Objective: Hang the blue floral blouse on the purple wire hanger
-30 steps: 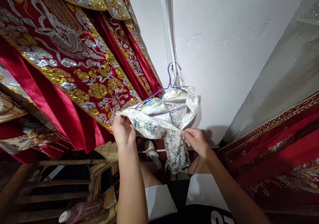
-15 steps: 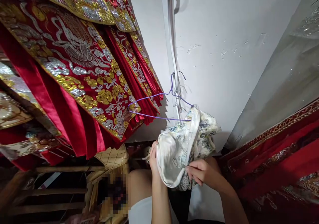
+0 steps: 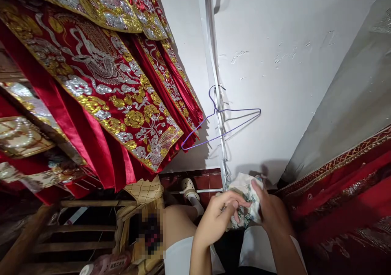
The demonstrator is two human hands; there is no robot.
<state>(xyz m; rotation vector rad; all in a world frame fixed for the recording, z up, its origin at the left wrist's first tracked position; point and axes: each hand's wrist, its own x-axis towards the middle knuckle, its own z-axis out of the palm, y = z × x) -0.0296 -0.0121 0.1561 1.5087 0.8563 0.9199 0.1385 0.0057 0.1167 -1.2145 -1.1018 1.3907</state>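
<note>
A white satiny garment [image 3: 245,187] with a green, grey and yellow print is bunched up low over my lap. My right hand [image 3: 263,205] grips its right side, thumb upward along the cloth. At its left edge my left hand [image 3: 224,212] is bent over the fabric, the fingers curled and the thumb close to them; part of the cloth hides behind this hand. A thin purple hanger [image 3: 238,109] hangs above, apart from both hands and with nothing on it. Its hook is at a white upright strip [image 3: 210,42] by the wall.
Red embroidered costumes [image 3: 134,116] with gold and silver sequins hang at the left. More red cloth [image 3: 345,197] lies along the right, beneath a plastic sheet [image 3: 332,100]. A wooden bamboo-like chair [image 3: 82,226] stands at lower left, with a pink bottle [image 3: 106,265] near it.
The garment has come off the purple hanger and moved down into a smaller bunch. The hanger has swung round and hangs bare. Both hands have lowered, the left shifting rightward.
</note>
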